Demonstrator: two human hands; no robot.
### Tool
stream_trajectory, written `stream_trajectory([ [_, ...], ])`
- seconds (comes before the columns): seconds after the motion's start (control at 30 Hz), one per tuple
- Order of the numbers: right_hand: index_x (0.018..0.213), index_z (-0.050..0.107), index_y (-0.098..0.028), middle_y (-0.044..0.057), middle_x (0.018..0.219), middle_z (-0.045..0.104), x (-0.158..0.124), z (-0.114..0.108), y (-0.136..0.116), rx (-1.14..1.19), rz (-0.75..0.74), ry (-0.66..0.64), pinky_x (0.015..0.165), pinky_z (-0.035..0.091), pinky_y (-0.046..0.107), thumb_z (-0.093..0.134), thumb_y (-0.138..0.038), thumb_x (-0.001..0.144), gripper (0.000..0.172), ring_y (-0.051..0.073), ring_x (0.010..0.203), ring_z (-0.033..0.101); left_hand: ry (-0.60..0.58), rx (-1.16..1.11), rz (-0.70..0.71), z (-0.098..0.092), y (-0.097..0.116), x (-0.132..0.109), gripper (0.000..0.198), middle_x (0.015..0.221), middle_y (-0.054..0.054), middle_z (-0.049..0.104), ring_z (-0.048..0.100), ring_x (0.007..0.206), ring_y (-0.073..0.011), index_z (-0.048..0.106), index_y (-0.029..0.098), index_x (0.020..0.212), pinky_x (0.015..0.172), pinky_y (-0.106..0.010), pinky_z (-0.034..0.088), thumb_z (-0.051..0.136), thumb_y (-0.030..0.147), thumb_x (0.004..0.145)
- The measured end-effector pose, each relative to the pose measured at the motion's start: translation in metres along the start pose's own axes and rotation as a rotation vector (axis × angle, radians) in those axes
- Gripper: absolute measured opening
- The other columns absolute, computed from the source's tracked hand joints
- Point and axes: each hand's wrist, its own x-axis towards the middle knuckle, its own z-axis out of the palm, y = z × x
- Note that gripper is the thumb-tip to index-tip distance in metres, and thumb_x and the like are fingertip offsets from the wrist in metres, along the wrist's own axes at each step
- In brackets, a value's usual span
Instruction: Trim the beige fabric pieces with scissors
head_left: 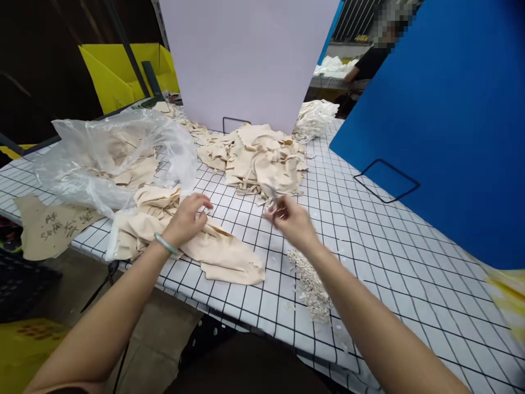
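Observation:
My left hand (186,219), a green bangle on its wrist, rests with curled fingers on top of a stack of beige fabric pieces (217,254) near the table's front edge, pinching the top piece. My right hand (289,219) hovers over the checked tablecloth (369,230), blurred by motion, its fingers bunched near the edge of a larger heap of beige fabric pieces (262,158). What it holds, if anything, I cannot make out. A small pile of pale trimmings (309,282) lies under my right forearm.
A clear plastic bag (115,153) with more beige pieces lies at the left, a brown paper with handwriting (53,227) beside it. A white board (246,60) stands at the back, a blue board (447,126) at the right. Another person (369,63) works far behind.

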Motion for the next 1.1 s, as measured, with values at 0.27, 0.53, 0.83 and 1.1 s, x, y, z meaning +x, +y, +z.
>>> stream_trajectory([
  [0.27, 0.076, 0.05, -0.023, -0.002, 0.074, 0.062, -0.025, 0.079, 0.01, 0.005, -0.023, -0.193, 0.065, 0.045, 0.028, 0.057, -0.021, 0.073, 0.008, 0.016, 0.068, 0.057, -0.259, 0.143, 0.131, 0.003, 0.024, -0.058, 0.015, 0.079, -0.005, 0.058, 0.055, 0.08, -0.0234, 0.054, 0.02, 0.076, 0.077, -0.037, 0.046, 0.052, 0.005, 0.08],
  [0.53, 0.093, 0.054, -0.023, 0.007, 0.099, 0.065, -0.066, 0.032, 0.019, -0.005, 0.145, -0.041, 0.075, 0.051, 0.038, 0.065, -0.027, 0.077, 0.02, 0.023, 0.087, 0.062, -0.341, 0.263, 0.004, 0.001, 0.043, -0.085, 0.014, 0.071, -0.004, 0.057, 0.054, 0.065, -0.0208, 0.049, 0.02, 0.077, 0.057, -0.03, 0.036, 0.048, 0.01, 0.088],
  [0.83, 0.085, 0.052, -0.023, 0.002, 0.088, 0.064, -0.111, 0.094, -0.004, 0.49, 0.077, -0.097, 0.076, 0.053, 0.032, 0.068, -0.026, 0.079, 0.018, 0.018, 0.083, 0.063, -0.078, -0.351, -0.125, 0.003, 0.096, -0.093, 0.011, 0.072, 0.002, 0.05, 0.047, 0.064, -0.013, 0.045, 0.02, 0.077, 0.062, -0.025, 0.039, 0.05, 0.016, 0.085],
  [1.1, 0.083, 0.051, -0.024, 0.0, 0.087, 0.059, -0.104, 0.052, -0.019, 0.756, -0.041, -0.177, 0.077, 0.053, 0.031, 0.071, -0.022, 0.079, 0.02, 0.016, 0.085, 0.061, -0.583, -1.102, -0.373, 0.004, 0.098, -0.092, 0.016, 0.088, -0.006, 0.068, 0.059, 0.091, -0.0214, 0.056, 0.018, 0.097, 0.088, -0.036, 0.044, 0.058, 0.025, 0.082],
])
